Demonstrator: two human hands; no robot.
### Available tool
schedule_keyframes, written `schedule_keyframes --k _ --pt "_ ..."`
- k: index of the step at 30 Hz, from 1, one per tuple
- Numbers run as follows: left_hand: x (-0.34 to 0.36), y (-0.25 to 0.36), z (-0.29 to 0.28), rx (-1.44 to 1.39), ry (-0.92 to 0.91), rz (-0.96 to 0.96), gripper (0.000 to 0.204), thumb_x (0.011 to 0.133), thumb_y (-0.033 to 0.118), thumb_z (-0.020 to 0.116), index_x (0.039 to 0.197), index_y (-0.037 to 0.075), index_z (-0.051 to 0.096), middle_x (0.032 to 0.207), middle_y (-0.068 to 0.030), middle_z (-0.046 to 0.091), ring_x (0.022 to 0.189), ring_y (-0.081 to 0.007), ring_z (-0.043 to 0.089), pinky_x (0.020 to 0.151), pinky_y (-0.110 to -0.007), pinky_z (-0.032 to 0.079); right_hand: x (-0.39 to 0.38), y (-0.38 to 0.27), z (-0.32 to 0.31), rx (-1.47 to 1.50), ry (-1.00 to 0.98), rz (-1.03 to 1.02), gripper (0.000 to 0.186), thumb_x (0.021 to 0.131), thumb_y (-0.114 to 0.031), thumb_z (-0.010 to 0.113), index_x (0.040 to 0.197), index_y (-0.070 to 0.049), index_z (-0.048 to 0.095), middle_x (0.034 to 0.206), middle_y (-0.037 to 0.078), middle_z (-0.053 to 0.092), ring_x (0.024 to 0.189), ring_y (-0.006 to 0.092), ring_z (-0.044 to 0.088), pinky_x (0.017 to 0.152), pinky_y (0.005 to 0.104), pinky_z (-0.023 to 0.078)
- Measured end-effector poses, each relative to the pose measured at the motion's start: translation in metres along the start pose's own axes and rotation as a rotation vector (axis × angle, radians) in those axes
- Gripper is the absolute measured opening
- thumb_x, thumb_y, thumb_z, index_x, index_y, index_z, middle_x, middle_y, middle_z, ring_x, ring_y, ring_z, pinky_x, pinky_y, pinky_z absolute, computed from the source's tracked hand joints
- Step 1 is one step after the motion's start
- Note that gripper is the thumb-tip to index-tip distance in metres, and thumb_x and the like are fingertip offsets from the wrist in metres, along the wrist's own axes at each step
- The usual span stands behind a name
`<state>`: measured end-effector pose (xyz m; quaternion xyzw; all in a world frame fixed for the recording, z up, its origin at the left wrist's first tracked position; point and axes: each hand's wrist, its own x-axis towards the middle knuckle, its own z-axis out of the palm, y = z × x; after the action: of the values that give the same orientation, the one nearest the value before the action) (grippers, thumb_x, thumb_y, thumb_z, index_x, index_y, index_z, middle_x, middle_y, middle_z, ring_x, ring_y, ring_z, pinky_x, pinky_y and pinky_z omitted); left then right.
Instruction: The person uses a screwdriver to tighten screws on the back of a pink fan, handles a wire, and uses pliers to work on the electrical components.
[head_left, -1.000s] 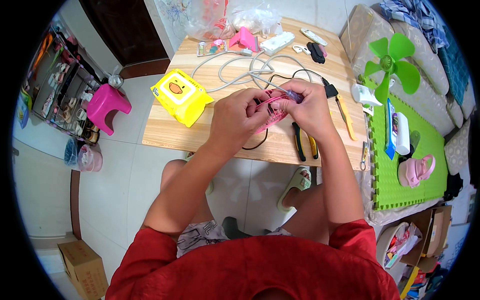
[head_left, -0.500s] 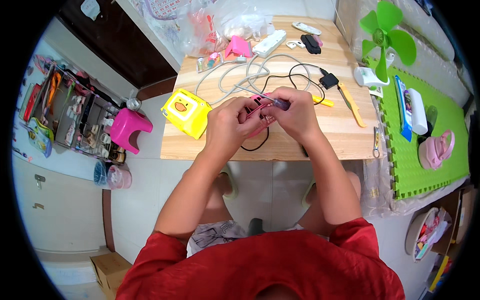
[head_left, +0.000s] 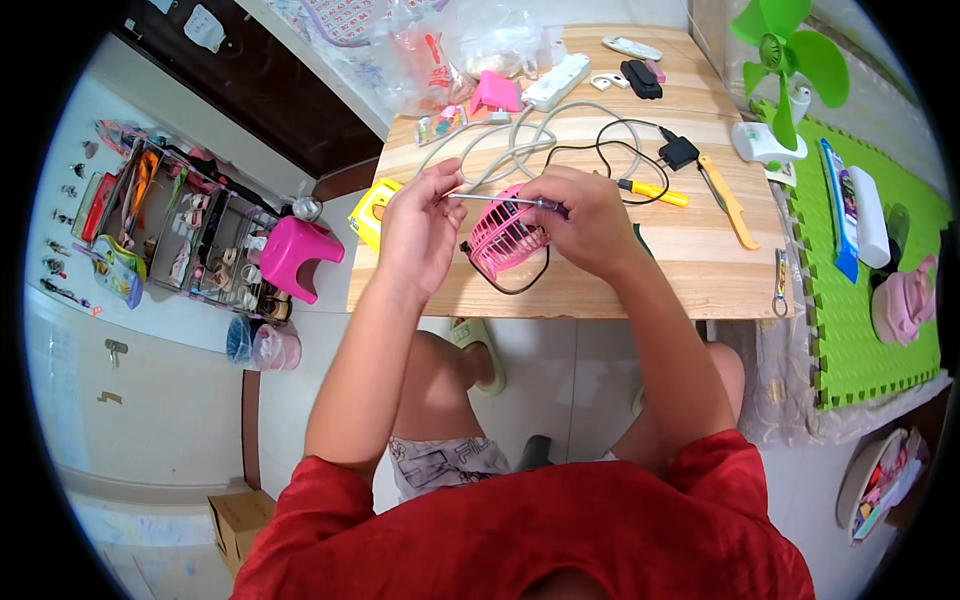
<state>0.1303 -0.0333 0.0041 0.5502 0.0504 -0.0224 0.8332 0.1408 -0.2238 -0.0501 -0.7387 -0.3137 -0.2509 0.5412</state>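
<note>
My right hand [head_left: 588,222] is closed around the dark handle of a screwdriver [head_left: 492,198], whose thin metal shaft points left. At its tip, the bent fingers and thumb of my left hand [head_left: 418,228] come together, with the palm partly turned up. Whatever small thing they may pinch there is too small to make out. Below the shaft, a pink slatted fan guard [head_left: 492,255] sits tilted at the table, between my hands. A black cord loops around its lower side. My right fingers partly cover its right edge.
On the wooden table [head_left: 650,290] lie a yellow wipes pack [head_left: 368,215], grey cable coils, a white power strip [head_left: 556,83], a black adapter [head_left: 678,152], a yellow-handled tool [head_left: 660,193] and an orange-yellow strip [head_left: 730,205]. A green-bladed fan [head_left: 790,60] stands right, beside a green mat [head_left: 840,370].
My left hand has moved left, off the pink guard, to the screwdriver tip. The screwdriver has swung level and away from the guard, which now shows more. The view has shifted slightly.
</note>
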Motion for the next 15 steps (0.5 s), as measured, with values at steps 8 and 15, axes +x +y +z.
schedule_keyframes --k 8,15 --pt "0.007 0.007 0.004 -0.225 -0.076 -0.164 0.029 0.082 -0.018 0.038 0.111 -0.011 0.043 0.120 -0.0263 0.049 0.116 -0.0361 0.051 0.101 -0.038 0.048 -0.001 0.001 -0.005 -0.061 0.009 -0.088 0.020 0.065 0.001 0.071 0.084 -0.003 0.065 0.070 0.010 0.058 0.062 0.0268 0.058 0.055 0.0337 0.044" --pt "-0.001 0.001 0.008 -0.145 -0.059 -0.169 0.040 0.087 -0.016 0.035 0.126 -0.011 0.040 0.129 -0.0266 0.047 0.116 -0.0323 0.054 0.097 -0.032 0.051 0.011 0.010 -0.019 -0.015 -0.104 -0.145 0.019 0.067 0.000 0.071 0.085 -0.003 0.068 0.069 0.009 0.058 0.060 0.0229 0.056 0.056 0.0316 0.044"
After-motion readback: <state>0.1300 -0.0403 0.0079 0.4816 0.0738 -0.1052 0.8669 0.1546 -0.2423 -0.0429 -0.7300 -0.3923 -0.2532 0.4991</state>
